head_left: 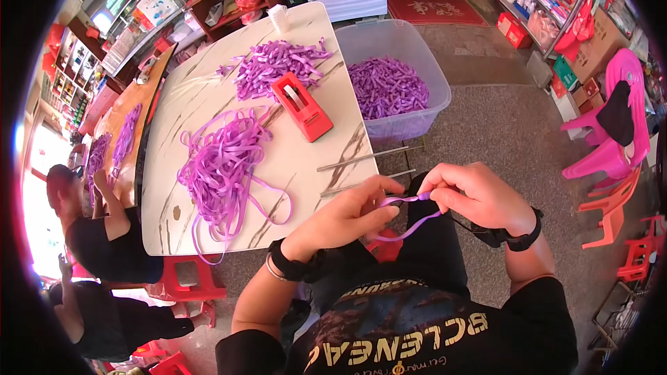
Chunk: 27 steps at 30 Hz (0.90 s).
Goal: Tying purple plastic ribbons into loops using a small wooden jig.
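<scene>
A narrow purple ribbon [419, 223] is stretched between my two hands, just off the table's near right corner, with a slack loop hanging below. My left hand [345, 217] is closed on one part of it, thumb and fingers together. My right hand [472, 196] pinches the other part near a small purple bunched bit between the fingertips. On the marble-patterned table [163, 194] lies a loose tangle of long purple ribbons [226, 156]. Farther back are a pile of short purple ribbon pieces [278, 66] and a red tape dispenser [303, 107].
A clear plastic tub [438, 90] full of purple ribbon pieces stands right of the table. Thin metal rods [361, 158] stick out at the table's right edge. Two people [111, 229] sit at the left. Pink chairs [611, 132] and stocked shelves [535, 0] are at the right.
</scene>
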{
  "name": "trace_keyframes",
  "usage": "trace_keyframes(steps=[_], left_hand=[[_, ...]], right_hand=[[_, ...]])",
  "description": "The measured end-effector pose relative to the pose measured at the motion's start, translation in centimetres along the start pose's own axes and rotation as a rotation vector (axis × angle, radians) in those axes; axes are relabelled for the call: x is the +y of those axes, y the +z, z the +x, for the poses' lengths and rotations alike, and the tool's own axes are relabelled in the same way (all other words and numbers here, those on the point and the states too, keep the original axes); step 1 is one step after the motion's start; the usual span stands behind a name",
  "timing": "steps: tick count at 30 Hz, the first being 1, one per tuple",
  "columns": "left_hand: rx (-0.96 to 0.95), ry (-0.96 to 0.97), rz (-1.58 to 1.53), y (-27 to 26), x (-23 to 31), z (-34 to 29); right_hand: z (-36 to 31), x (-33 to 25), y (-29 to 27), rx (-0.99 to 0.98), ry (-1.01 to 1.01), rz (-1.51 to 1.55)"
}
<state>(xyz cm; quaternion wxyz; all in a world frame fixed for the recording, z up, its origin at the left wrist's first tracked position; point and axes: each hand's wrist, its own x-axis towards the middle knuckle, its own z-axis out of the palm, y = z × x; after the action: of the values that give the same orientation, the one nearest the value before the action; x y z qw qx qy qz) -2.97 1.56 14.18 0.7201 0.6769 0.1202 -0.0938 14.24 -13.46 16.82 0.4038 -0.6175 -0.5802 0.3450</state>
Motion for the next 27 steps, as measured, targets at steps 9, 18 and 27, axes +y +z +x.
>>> trace_keyframes(steps=[9, 18, 27], left_hand=[[0.144, 0.414, 0.237, 0.2, -1.6, 2.1], [0.065, 0.359, -0.277, 1.4, -1.4, 3.4], [0.248, 0.414, 0.014, 2.2, 0.8, 5.1]], right_hand=[[0.0, -0.3, 0.1, 0.017, 0.029, -0.144], [-0.5, 1.0, -0.3, 0.184, -0.12, -0.238], [-1.2, 2.1, 3.1, 0.269, 0.071, 0.421]])
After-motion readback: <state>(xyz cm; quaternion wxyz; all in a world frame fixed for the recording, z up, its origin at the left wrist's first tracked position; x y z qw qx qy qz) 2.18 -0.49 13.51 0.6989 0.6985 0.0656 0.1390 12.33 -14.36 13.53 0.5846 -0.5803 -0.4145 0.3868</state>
